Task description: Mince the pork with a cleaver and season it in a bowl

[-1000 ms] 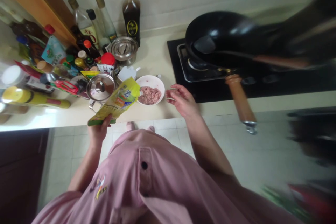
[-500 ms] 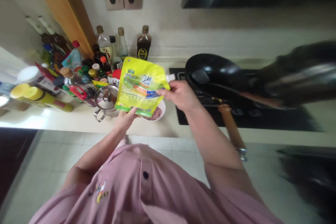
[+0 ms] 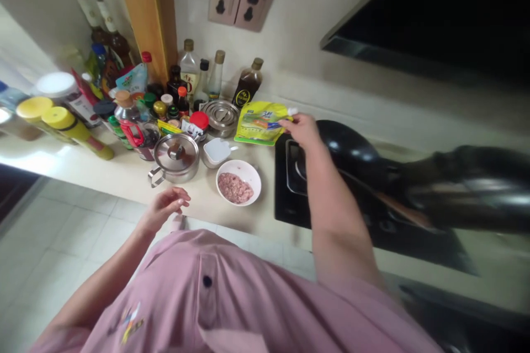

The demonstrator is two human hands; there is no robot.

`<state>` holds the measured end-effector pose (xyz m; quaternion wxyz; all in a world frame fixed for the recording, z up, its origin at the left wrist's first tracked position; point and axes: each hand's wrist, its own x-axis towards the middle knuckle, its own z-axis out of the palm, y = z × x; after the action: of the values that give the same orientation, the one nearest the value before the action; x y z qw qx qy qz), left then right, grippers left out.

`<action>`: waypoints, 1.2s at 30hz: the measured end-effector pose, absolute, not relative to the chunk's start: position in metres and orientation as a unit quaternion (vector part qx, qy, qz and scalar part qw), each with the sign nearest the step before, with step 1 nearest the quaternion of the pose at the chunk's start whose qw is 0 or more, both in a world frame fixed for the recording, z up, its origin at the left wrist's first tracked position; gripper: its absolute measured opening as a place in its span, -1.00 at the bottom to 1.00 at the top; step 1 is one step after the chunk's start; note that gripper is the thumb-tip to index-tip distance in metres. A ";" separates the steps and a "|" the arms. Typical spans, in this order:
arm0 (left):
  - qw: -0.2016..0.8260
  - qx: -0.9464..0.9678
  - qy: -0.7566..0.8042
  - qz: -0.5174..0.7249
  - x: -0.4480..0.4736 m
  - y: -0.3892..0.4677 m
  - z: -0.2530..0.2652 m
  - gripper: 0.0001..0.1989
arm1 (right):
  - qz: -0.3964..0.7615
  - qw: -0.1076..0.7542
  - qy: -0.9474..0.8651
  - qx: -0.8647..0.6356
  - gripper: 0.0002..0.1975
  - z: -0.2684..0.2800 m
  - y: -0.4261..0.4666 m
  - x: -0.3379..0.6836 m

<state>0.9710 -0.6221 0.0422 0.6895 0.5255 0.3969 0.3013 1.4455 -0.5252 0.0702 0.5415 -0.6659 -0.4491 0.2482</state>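
Note:
My right hand [image 3: 301, 129] grips the spout corner of a yellow spouted pouch [image 3: 260, 126], which is at the back of the counter beside the dark sauce bottle [image 3: 249, 81]. My left hand [image 3: 165, 207] hangs over the counter's front edge with its fingers loosely curled and apart, holding nothing. Just past it stands a lidded steel pot [image 3: 176, 160]. Between my hands is a white bowl [image 3: 259, 181] with raw minced meat [image 3: 235, 187] in it. A small white container with a handle [image 3: 217, 151] sits behind the bowl.
Several seasoning bottles and jars [image 3: 165, 105] crowd the left back of the counter. A round steel tin [image 3: 222, 117] is behind the white container. On the right, a black wok [image 3: 345, 140] rests on the dark stove [image 3: 290, 204], under a range hood [image 3: 434, 22].
The pouch has gone from in front of me to the back of the counter, in my right hand. My left hand has let go of it and drawn back left. The view has tilted.

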 end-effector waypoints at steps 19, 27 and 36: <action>0.835 0.284 0.451 0.137 1.085 -0.608 -0.003 -0.21 | 0.306 0.109 -0.685 -0.652 -0.33 0.044 -0.615 1.317; 0.837 0.283 0.447 0.140 1.120 -0.604 -0.020 -0.44 | 0.296 -0.090 -0.609 -0.730 -0.48 0.033 -0.627 1.256; 0.826 0.289 0.456 0.160 1.118 -0.603 -0.022 -0.38 | 0.230 0.047 -0.635 -0.736 -0.63 0.054 -0.641 1.269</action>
<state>1.1184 -0.6030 -0.0224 0.8262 0.2895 0.4559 0.1605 1.2693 -0.6412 0.0541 0.0473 -0.7361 -0.6348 0.2300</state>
